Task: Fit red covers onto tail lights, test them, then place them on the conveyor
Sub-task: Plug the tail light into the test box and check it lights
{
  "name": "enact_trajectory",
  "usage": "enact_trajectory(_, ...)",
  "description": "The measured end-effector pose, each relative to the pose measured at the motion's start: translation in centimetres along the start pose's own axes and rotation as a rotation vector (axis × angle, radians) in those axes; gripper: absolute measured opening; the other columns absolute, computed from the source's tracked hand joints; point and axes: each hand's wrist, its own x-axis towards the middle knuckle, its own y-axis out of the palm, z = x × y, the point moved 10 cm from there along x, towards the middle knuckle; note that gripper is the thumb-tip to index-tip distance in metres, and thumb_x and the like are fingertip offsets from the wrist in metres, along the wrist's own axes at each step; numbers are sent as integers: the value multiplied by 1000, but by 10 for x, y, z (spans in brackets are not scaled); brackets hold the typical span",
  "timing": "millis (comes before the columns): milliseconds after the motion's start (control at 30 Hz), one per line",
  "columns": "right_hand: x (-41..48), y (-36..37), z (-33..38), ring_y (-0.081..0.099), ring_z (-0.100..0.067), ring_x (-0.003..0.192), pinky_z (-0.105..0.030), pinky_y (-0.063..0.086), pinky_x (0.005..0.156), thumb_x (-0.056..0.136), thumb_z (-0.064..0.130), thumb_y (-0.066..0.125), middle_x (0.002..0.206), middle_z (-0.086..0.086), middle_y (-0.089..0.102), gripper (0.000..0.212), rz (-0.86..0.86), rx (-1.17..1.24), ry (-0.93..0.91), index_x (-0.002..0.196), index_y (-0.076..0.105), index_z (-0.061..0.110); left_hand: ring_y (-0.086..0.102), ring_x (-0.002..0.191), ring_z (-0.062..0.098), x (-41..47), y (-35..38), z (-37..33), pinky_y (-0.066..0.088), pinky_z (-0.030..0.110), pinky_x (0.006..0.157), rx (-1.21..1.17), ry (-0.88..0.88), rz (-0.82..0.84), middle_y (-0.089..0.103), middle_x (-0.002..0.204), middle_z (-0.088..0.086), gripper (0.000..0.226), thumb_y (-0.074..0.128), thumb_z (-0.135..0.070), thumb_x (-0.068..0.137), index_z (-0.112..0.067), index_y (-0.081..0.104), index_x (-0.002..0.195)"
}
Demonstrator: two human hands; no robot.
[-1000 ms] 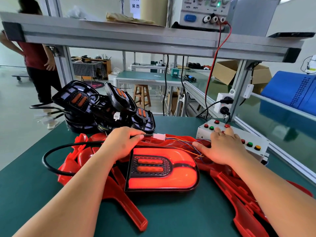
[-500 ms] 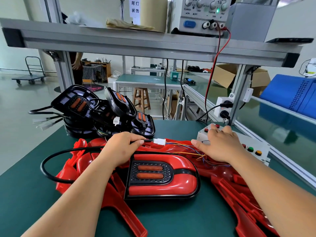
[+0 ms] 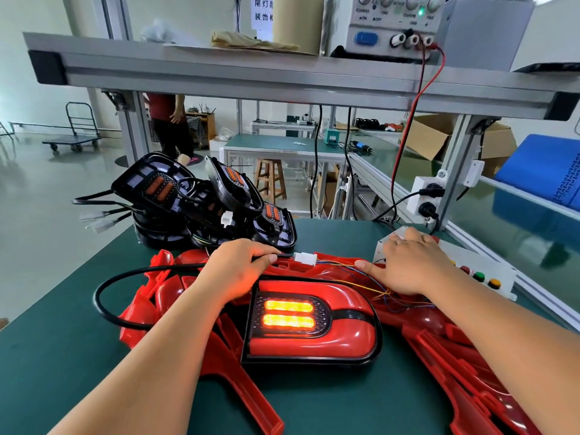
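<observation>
- Gripping the black cable [image 3: 103,296] just behind its white connector [image 3: 303,258], the left hand [image 3: 238,268] sits at centre frame with its fingers curled round the lead. This probably keeps the plug seated while the lamp is powered.
- The right hand [image 3: 408,265], right of centre, lies spread with straight fingers on the grey button box [image 3: 489,271], thumb stretched toward the thin coloured wires [image 3: 370,277]. Its fingertips hide whichever button they press. Red, green and yellow buttons show beyond the wrist.
- Below and between the hands lies the tail light [image 3: 314,340], face up with its red cover fitted. Its two amber strips [image 3: 288,313] glow, so the test step seems to be under way.
- The light rests on a heap of loose red covers [image 3: 455,372], which spreads across the green table [image 3: 62,356] within reach of both hands.
- Uncovered black tail lights [image 3: 188,199] are stacked at the table's far edge, centre left, likely waiting their turn.
- On the shelf at upper right stands a power supply [image 3: 392,23]. Its red lead [image 3: 405,136] hangs down toward the box.
- The conveyor [image 3: 518,227] seems to be the long green surface along the right edge, with no finished light visible on it.
</observation>
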Motion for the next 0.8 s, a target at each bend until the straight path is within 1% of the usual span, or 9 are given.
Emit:
enact_trajectory(167, -1, -1, 2, 32, -28, 133, -43, 29, 105, 48, 91, -21, 143, -9, 46, 137, -7, 12, 3, 137, 47, 11, 57, 118, 12, 0, 0, 1, 40, 25, 95, -3, -5, 0, 67, 122, -10, 25, 57, -34, 97, -35, 68, 120)
enact_trajectory(333, -1, -1, 2, 33, -28, 132, -43, 29, 105, 48, 91, -20, 142, -9, 47, 137, -11, 25, 10, 137, 47, 12, 58, 115, 12, 0, 0, 1, 41, 25, 93, 3, -1, -5, 68, 118, -12, 24, 58, -34, 96, -37, 69, 118)
enact_trajectory(500, 0, -1, 3, 34, -28, 129, -42, 31, 102, 47, 91, -21, 138, -9, 49, 137, -33, 27, 11, 135, 49, 12, 58, 114, 12, 1, -1, 4, 38, 23, 89, 15, -2, -13, 68, 118, -11, 24, 58, -36, 96, -38, 69, 118)
enact_trajectory(700, 0, 2, 2, 33, -28, 131, -43, 31, 104, 52, 91, -15, 141, -10, 46, 132, -46, 56, 20, 136, 46, 12, 58, 115, 12, 1, 1, 4, 41, 25, 91, 9, -13, 3, 67, 121, -12, 25, 57, -36, 97, -38, 67, 119)
enact_trajectory(800, -2, 6, 1, 30, -30, 136, -45, 29, 107, 51, 93, -14, 148, -9, 40, 132, -22, 91, 25, 140, 43, 13, 58, 116, 11, 2, 1, 2, 42, 27, 94, 15, -8, 2, 67, 121, -13, 25, 57, -36, 97, -38, 67, 120)
